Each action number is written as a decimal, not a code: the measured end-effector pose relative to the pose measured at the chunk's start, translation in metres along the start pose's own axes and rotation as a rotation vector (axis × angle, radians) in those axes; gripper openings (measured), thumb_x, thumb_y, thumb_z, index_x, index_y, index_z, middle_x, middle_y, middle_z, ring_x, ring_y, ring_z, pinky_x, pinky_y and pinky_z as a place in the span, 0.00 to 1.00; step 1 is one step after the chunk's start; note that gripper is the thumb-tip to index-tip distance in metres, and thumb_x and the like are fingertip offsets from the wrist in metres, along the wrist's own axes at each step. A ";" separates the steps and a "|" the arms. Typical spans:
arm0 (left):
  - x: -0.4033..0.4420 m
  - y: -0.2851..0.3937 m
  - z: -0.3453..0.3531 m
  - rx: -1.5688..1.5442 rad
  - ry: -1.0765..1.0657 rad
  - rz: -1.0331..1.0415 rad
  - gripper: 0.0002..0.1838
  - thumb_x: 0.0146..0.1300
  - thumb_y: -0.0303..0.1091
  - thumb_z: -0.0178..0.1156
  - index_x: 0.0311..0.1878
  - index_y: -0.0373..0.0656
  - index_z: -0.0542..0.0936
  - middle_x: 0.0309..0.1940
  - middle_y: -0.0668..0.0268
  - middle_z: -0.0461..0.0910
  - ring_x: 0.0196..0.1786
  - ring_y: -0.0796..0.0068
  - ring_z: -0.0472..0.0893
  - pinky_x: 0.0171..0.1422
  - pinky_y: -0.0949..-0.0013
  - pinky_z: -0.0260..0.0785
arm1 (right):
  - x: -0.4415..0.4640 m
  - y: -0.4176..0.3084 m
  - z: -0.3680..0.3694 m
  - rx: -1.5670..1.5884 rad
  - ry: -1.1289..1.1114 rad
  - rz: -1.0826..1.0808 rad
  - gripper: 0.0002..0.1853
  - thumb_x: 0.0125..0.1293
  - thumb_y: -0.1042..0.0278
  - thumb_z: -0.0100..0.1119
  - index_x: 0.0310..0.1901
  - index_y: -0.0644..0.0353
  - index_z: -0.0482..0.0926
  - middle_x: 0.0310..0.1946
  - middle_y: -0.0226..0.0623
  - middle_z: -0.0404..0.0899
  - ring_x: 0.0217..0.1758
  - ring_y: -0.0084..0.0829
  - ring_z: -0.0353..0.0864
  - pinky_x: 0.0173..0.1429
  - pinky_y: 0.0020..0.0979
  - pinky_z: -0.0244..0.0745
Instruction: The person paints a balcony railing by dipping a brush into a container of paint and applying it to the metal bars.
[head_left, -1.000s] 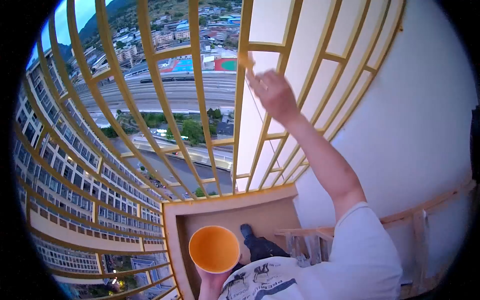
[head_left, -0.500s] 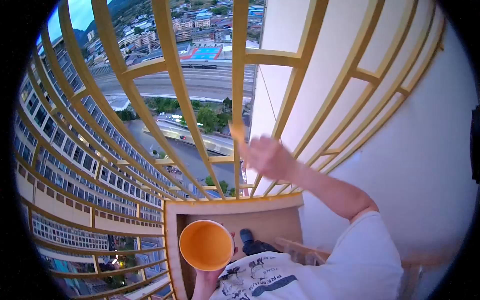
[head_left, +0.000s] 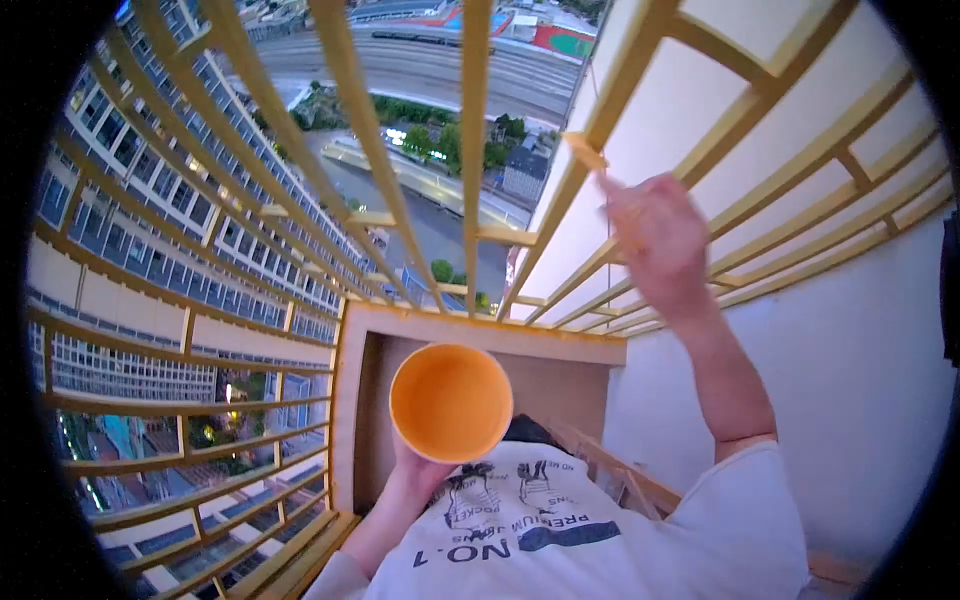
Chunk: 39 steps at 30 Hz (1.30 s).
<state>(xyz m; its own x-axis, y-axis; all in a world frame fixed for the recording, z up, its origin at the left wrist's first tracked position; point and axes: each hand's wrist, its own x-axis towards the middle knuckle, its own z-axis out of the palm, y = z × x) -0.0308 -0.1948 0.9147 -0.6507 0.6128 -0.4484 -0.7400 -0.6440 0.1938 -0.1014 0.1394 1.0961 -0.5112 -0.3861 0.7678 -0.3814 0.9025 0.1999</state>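
My right hand (head_left: 662,240) is closed around a paintbrush (head_left: 585,152), its bristle end coloured orange-yellow. The hand is slightly blurred, and its fingers hide most of the handle. That brush end lies over a yellow railing bar (head_left: 600,115) in the view; whether it touches the bar I cannot tell. Lower down, my left hand (head_left: 424,468) grips a round paint tub (head_left: 450,402) from its near side. The tub has a pale rim and is coated orange-yellow inside, with its mouth facing up toward me. How much paint it contains is unclear.
Yellow metal bars with short crosspieces (head_left: 508,235) surround me in front and at the left. A pale ledge (head_left: 480,328) runs along their foot. White wall (head_left: 840,370) stands to the right, and a wooden frame (head_left: 625,470) is beside me. Streets and buildings lie far below.
The view has tilted down. My right hand with the paintbrush has shifted up and right in view, toward another bar. The paint tub appears higher and more central, still in my left hand.
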 end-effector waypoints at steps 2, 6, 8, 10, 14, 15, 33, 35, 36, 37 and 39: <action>0.001 0.012 0.005 0.030 0.009 0.030 0.46 0.68 0.74 0.52 0.79 0.53 0.66 0.74 0.54 0.71 0.77 0.43 0.68 0.76 0.36 0.67 | 0.022 -0.029 -0.026 0.408 -0.157 0.416 0.11 0.64 0.77 0.68 0.48 0.63 0.89 0.26 0.32 0.82 0.32 0.31 0.80 0.33 0.30 0.75; 0.000 0.052 0.000 -0.103 -0.116 -0.059 0.37 0.79 0.63 0.39 0.78 0.46 0.67 0.76 0.56 0.69 0.77 0.51 0.70 0.79 0.42 0.65 | 0.048 -0.092 -0.038 0.924 -0.208 0.518 0.08 0.65 0.77 0.70 0.45 0.63 0.90 0.27 0.34 0.84 0.31 0.31 0.80 0.32 0.30 0.72; 0.000 0.074 -0.008 -0.154 -0.166 -0.119 0.37 0.79 0.63 0.39 0.79 0.46 0.67 0.76 0.56 0.69 0.76 0.52 0.71 0.78 0.43 0.65 | 0.066 -0.125 -0.028 1.017 -0.375 0.543 0.07 0.63 0.73 0.72 0.42 0.63 0.88 0.29 0.36 0.85 0.30 0.33 0.79 0.33 0.31 0.73; -0.006 0.099 -0.004 0.039 -0.072 -0.104 0.38 0.79 0.64 0.38 0.78 0.46 0.67 0.76 0.56 0.70 0.76 0.53 0.72 0.78 0.45 0.66 | 0.079 -0.153 -0.006 0.962 -0.402 0.468 0.06 0.63 0.73 0.72 0.40 0.63 0.87 0.28 0.37 0.84 0.31 0.34 0.79 0.35 0.32 0.74; -0.016 0.132 0.001 0.232 -0.004 -0.056 0.38 0.79 0.65 0.40 0.77 0.46 0.68 0.75 0.56 0.71 0.75 0.54 0.73 0.78 0.47 0.66 | 0.091 -0.190 0.034 0.808 -0.423 0.307 0.06 0.62 0.71 0.72 0.37 0.61 0.85 0.27 0.37 0.82 0.33 0.38 0.79 0.36 0.36 0.75; -0.016 0.140 -0.001 0.301 0.025 -0.035 0.37 0.79 0.65 0.40 0.77 0.46 0.68 0.75 0.56 0.71 0.75 0.54 0.73 0.78 0.47 0.66 | 0.091 -0.196 0.042 0.803 -0.427 0.317 0.06 0.62 0.71 0.72 0.37 0.61 0.85 0.27 0.37 0.82 0.33 0.38 0.79 0.36 0.36 0.75; 0.047 0.132 -0.025 0.000 -0.014 -0.274 0.36 0.77 0.63 0.48 0.78 0.49 0.67 0.72 0.56 0.73 0.71 0.52 0.76 0.70 0.44 0.76 | 0.061 -0.121 0.007 0.783 -0.052 0.568 0.08 0.61 0.76 0.73 0.43 0.59 0.89 0.34 0.37 0.88 0.35 0.35 0.86 0.39 0.31 0.80; 0.045 0.121 -0.019 -0.017 0.026 -0.264 0.40 0.75 0.65 0.49 0.78 0.45 0.67 0.70 0.54 0.75 0.70 0.50 0.77 0.65 0.40 0.78 | 0.044 -0.096 0.010 0.521 0.096 0.446 0.14 0.59 0.76 0.75 0.47 0.56 0.90 0.36 0.32 0.86 0.36 0.28 0.84 0.38 0.27 0.79; 0.043 0.117 -0.016 -0.025 0.049 -0.258 0.41 0.74 0.66 0.49 0.77 0.43 0.66 0.69 0.53 0.76 0.70 0.48 0.77 0.63 0.39 0.79 | 0.041 -0.086 0.015 0.523 0.112 0.441 0.14 0.59 0.76 0.75 0.47 0.56 0.90 0.36 0.32 0.86 0.36 0.28 0.84 0.38 0.27 0.79; 0.043 0.112 -0.011 -0.035 0.073 -0.252 0.43 0.73 0.68 0.50 0.77 0.41 0.66 0.68 0.52 0.77 0.69 0.47 0.77 0.61 0.37 0.80 | 0.040 -0.076 0.021 0.306 0.086 0.256 0.16 0.58 0.75 0.76 0.49 0.57 0.89 0.39 0.31 0.85 0.38 0.28 0.84 0.38 0.27 0.79; 0.042 0.103 0.004 -0.007 0.094 -0.201 0.47 0.72 0.71 0.49 0.78 0.39 0.65 0.64 0.49 0.79 0.69 0.46 0.77 0.58 0.36 0.81 | 0.036 -0.062 0.039 0.010 0.054 0.017 0.22 0.52 0.73 0.77 0.52 0.59 0.89 0.46 0.28 0.82 0.44 0.27 0.82 0.40 0.25 0.79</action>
<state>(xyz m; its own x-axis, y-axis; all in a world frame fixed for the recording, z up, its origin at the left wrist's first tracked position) -0.1348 -0.2335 0.9199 -0.4715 0.6835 -0.5572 -0.8517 -0.5168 0.0867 -0.1260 0.0619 1.0881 -0.4754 -0.3601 0.8027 -0.3811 0.9066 0.1810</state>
